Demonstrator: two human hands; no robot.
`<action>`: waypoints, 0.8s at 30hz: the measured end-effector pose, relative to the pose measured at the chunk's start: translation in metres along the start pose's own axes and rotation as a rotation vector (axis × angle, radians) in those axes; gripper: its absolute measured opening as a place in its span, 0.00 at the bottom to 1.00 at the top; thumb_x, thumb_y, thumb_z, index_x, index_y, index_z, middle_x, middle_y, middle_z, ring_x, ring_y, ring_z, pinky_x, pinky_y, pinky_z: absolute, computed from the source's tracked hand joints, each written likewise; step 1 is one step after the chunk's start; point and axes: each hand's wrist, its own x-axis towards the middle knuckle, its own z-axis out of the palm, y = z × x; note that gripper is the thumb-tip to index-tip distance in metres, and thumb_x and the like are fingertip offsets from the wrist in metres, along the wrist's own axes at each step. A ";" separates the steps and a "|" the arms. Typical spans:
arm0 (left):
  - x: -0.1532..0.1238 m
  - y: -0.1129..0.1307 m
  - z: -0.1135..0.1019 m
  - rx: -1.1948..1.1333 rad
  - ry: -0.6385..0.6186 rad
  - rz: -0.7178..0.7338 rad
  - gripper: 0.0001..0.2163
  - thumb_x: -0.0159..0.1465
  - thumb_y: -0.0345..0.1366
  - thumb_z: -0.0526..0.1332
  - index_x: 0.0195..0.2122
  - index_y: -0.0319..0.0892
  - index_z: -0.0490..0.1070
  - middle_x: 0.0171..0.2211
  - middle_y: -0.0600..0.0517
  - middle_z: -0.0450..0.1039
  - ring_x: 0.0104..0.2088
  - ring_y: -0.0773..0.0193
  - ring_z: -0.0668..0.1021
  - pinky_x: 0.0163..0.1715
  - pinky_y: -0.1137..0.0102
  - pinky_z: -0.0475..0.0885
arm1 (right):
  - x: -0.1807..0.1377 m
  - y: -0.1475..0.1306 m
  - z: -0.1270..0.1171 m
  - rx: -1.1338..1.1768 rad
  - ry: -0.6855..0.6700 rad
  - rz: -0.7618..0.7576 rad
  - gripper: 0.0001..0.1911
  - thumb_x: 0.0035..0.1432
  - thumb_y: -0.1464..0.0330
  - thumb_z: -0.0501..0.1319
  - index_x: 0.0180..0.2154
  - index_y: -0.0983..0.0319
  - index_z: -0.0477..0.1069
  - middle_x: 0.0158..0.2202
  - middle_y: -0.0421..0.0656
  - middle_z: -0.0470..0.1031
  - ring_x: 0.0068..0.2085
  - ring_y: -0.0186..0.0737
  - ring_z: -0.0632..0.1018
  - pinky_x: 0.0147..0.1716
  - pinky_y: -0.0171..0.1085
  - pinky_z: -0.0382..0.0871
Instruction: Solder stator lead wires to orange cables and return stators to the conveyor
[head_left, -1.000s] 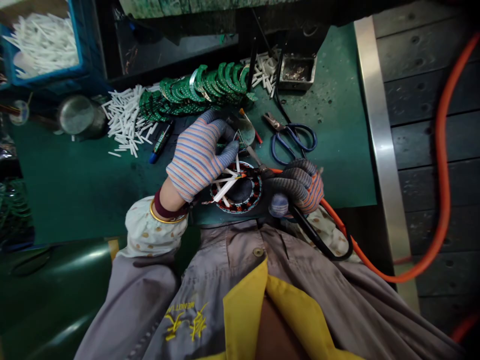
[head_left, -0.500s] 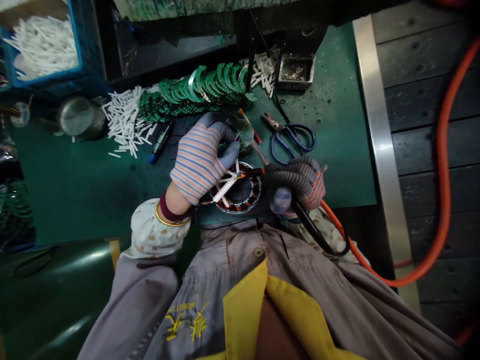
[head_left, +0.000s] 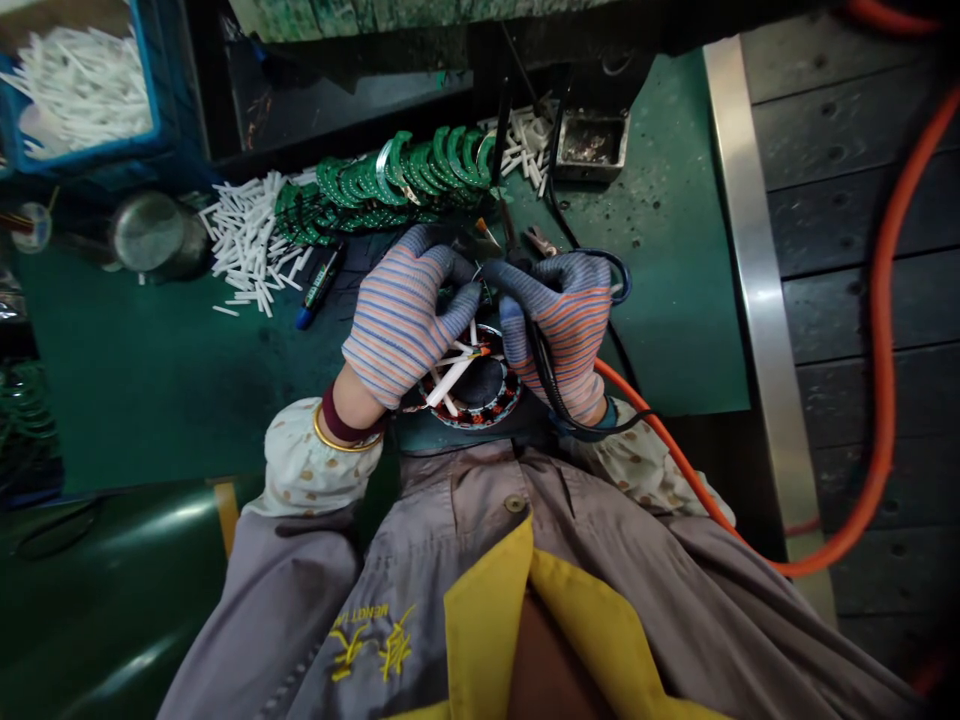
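A ring-shaped wound coil, like a motor stator [head_left: 512, 392], lies on the bench in front of me, with white sleeves [head_left: 450, 382] across its left side. Above it, my left hand [head_left: 412, 312], in a striped glove, pinches a thin wire [head_left: 477, 272] beside a partly hidden green board. My right hand [head_left: 559, 325], gloved alike, is closed with its fingertips against the left ones. It grips a slim tool with a black cord [head_left: 551, 385], apparently a soldering iron, mostly hidden by the fingers. Blue-handled cutters [head_left: 541, 242] lie behind the right hand, largely covered.
Stacked green curved boards [head_left: 390, 180] and a pile of white sleeves [head_left: 251, 245] lie behind my hands. A marker [head_left: 321, 290] and metal pot [head_left: 154, 230] are left; a metal tray [head_left: 594, 142] is at the back. An orange hose [head_left: 885, 440] curves along the right.
My right hand has moved left and forward from beside the ring to meet my left fingertips, now covering most of the cutters. The left hand has stayed in place.
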 end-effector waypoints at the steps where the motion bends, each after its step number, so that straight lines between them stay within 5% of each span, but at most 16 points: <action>1: 0.000 0.000 0.000 0.008 -0.006 -0.002 0.11 0.82 0.51 0.65 0.53 0.54 0.84 0.55 0.43 0.84 0.62 0.36 0.82 0.62 0.38 0.83 | -0.001 0.000 0.001 0.019 -0.015 0.016 0.20 0.84 0.55 0.60 0.61 0.49 0.90 0.44 0.48 0.80 0.46 0.53 0.82 0.46 0.51 0.78; 12: -0.004 -0.004 0.001 0.009 -0.004 0.000 0.13 0.84 0.50 0.63 0.57 0.57 0.86 0.57 0.46 0.86 0.61 0.35 0.85 0.63 0.35 0.82 | -0.003 -0.002 0.003 0.059 0.039 0.038 0.19 0.80 0.63 0.61 0.61 0.52 0.89 0.46 0.48 0.78 0.47 0.53 0.80 0.50 0.55 0.79; 19: -0.005 0.003 0.002 -0.037 0.066 -0.010 0.11 0.81 0.47 0.61 0.47 0.57 0.84 0.55 0.47 0.87 0.55 0.42 0.87 0.61 0.41 0.86 | -0.004 0.008 0.005 0.002 0.064 -0.020 0.20 0.75 0.62 0.66 0.62 0.47 0.90 0.42 0.45 0.79 0.45 0.50 0.77 0.47 0.50 0.73; 24: 0.000 -0.001 0.000 -0.053 0.019 0.005 0.11 0.82 0.50 0.64 0.54 0.56 0.86 0.54 0.46 0.87 0.61 0.37 0.84 0.64 0.37 0.86 | -0.004 0.007 0.006 0.001 0.069 -0.014 0.17 0.75 0.61 0.67 0.58 0.49 0.91 0.43 0.47 0.80 0.45 0.52 0.77 0.46 0.51 0.71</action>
